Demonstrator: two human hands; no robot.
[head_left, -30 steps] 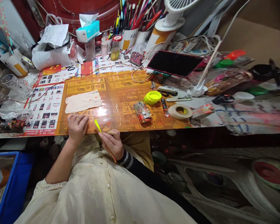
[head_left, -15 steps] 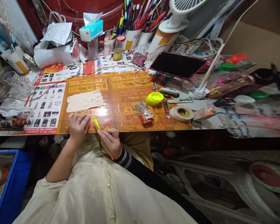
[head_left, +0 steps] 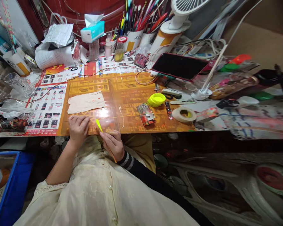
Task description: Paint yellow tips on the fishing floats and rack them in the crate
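My left hand [head_left: 79, 128] rests at the table's front edge with its fingers curled together; whatever lies between them is too small to make out. Just to its right, my right hand [head_left: 113, 143] pinches a thin stick-like tool, probably a brush, with a bright yellow tip [head_left: 99, 124] pointing up and left and an orange end below the palm. Beyond my left hand a cream cloth [head_left: 86, 102] with small orange specks lies flat. Farther right stand a neon yellow tub [head_left: 156, 99] and a paint-smeared box [head_left: 145, 114].
A tape roll [head_left: 184, 115] lies right of the tub, with a dark phone or tablet [head_left: 180, 66] behind. Along the back are a tissue pack [head_left: 92, 32], a red-lidded jar [head_left: 120, 50], brush-filled cups [head_left: 133, 39] and a fan [head_left: 176, 22]. A blue crate [head_left: 15, 185] sits lower left.
Both hands have shifted only slightly, and the yellow tip sits a little farther right. My right hand keeps its hold on the tool.
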